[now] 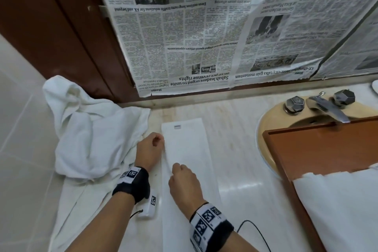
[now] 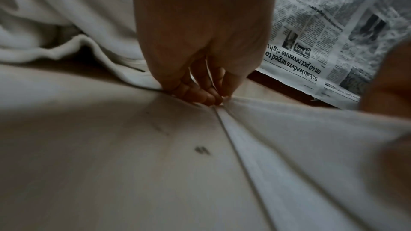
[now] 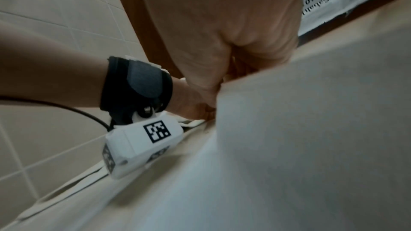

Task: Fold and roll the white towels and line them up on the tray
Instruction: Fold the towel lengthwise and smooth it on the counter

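So there's a long white towel folded into a narrow strip (image 1: 187, 161) lying flat on the pale marble counter (image 1: 235, 149), running from the near edge toward the far wall, with a small grey label at its far end. The person's left hand (image 1: 150, 148) sits at the strip's left edge about halfway along; in the left wrist view its fingertips (image 2: 206, 97) are bunched together and pinching that edge of the folded cloth right down at the counter. The right hand (image 1: 184, 182) is nearer, on top of the strip close to the same left edge, fingers curled under and gripping a fold of the towel, which stands up a bit in the right wrist view.

Left of the hands there's a crumpled heap of white towels (image 1: 90, 135) piled against the tiled wall. Over on the right, a brown wooden tray (image 1: 319, 147) sits across the beige sink (image 1: 266, 125), with white cloth (image 1: 337, 206) lying on its near part. The chrome tap (image 1: 325, 106) is just beyond the tray. Sheets of newspaper (image 1: 204, 26) cover the far wall above the counter.
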A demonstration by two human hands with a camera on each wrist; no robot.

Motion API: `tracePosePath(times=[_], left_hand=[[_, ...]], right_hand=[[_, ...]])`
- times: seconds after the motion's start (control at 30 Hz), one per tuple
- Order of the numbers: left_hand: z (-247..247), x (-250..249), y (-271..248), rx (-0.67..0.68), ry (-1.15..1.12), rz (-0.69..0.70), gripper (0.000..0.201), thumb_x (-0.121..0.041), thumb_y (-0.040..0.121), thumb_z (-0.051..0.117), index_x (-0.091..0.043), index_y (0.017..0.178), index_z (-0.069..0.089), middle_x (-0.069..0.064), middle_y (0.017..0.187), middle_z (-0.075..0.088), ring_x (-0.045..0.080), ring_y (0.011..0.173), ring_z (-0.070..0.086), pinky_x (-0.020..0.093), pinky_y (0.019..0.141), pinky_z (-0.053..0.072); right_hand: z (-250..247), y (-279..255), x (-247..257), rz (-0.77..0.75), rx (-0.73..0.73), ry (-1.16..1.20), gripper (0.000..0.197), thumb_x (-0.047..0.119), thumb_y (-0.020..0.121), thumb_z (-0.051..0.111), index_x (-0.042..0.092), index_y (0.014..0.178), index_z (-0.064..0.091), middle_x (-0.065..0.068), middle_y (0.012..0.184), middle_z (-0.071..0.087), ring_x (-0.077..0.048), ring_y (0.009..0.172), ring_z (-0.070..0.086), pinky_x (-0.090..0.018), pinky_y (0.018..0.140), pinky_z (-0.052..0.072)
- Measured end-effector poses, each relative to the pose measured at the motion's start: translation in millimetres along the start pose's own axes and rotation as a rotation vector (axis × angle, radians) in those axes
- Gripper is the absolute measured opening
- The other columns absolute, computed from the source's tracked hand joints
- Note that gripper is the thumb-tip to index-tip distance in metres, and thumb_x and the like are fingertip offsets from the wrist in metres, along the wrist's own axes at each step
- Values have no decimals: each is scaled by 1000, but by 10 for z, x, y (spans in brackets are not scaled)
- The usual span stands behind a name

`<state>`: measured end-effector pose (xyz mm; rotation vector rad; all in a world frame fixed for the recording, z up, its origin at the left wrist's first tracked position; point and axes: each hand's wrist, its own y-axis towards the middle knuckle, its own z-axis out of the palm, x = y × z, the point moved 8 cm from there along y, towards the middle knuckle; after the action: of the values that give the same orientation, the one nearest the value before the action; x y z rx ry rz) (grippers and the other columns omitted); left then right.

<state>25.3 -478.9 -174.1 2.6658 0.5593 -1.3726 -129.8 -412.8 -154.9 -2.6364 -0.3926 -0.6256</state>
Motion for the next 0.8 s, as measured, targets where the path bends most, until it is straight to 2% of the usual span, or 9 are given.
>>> tracePosePath(times=[0.1, 0.2, 0.27, 0.33, 0.47, 0.53, 0.6, 0.73, 0.8], left_hand=[[0, 13, -25, -23, -22, -36, 11, -20, 90, 69, -13, 93, 62, -4, 85, 67, 8, 80, 63, 7, 68, 44], [-12, 43, 6, -9, 17, -40, 20, -10, 84, 73, -9, 94, 55, 1, 87, 65, 17, 80, 64, 21, 70, 48], [-22, 7, -23, -1, 58, -13, 21, -7, 83, 72, -10, 96, 55, 1, 91, 61, 17, 80, 62, 19, 68, 43], [-32, -40, -115, 16, 90, 15, 26, -10, 83, 71, -13, 104, 56, 1, 99, 55, 14, 81, 58, 18, 70, 41], [112, 29, -455, 187, 225, 132, 39, -19, 86, 71, -16, 123, 60, 1, 118, 49, 18, 99, 53, 32, 94, 46], [199, 94, -629, 281, 340, 137, 43, -26, 91, 65, -20, 132, 57, -1, 133, 45, 22, 115, 47, 34, 102, 41], [214, 89, -700, 294, 421, 136, 46, -29, 94, 59, -23, 139, 52, -4, 143, 40, 22, 124, 41, 34, 103, 39], [267, -4, -590, 326, 515, 158, 51, -35, 97, 53, -28, 147, 43, -8, 151, 35, 23, 132, 35, 39, 104, 39], [327, -80, -451, 324, 567, 168, 51, -37, 98, 50, -31, 148, 40, -10, 153, 32, 25, 133, 33, 42, 102, 39]], right_hand=[[109, 22, -47, 19, 21, 16, 17, 6, 98, 37, 8, 110, 50, -12, 112, 56, -21, 79, 39, -28, 52, 25], [175, 53, -48, 3, 31, 39, 5, 12, 99, 40, 14, 95, 43, -9, 101, 54, -21, 79, 41, -20, 50, 20], [200, 44, -63, -26, 53, 97, 15, 25, 100, 45, 13, 91, 43, -4, 93, 50, -21, 82, 45, -27, 58, 33], [123, -31, -149, -60, -1, 176, 28, 39, 100, 47, 12, 101, 55, -2, 99, 55, -19, 90, 51, -30, 73, 41], [-136, -309, -600, -88, -238, 31, 57, 50, 94, 33, 15, 132, 58, -3, 131, 59, -25, 118, 54, -38, 92, 48], [-128, -370, -866, -33, -160, -102, 69, 54, 90, 25, 17, 143, 49, -1, 150, 47, -28, 133, 47, -45, 101, 44], [-142, -388, -1005, -31, -92, -255, 72, 54, 88, 24, 18, 145, 48, 2, 154, 42, -28, 136, 48, -48, 98, 46], [-171, -241, -1140, -5, 83, -339, 91, 58, 76, -8, 24, 159, 8, 10, 166, -1, -20, 153, 4, -46, 116, 18], [-264, -116, -1201, 13, 53, -349, 92, 58, 74, -10, 25, 159, 5, 12, 166, -3, -18, 153, 0, -46, 116, 15]])
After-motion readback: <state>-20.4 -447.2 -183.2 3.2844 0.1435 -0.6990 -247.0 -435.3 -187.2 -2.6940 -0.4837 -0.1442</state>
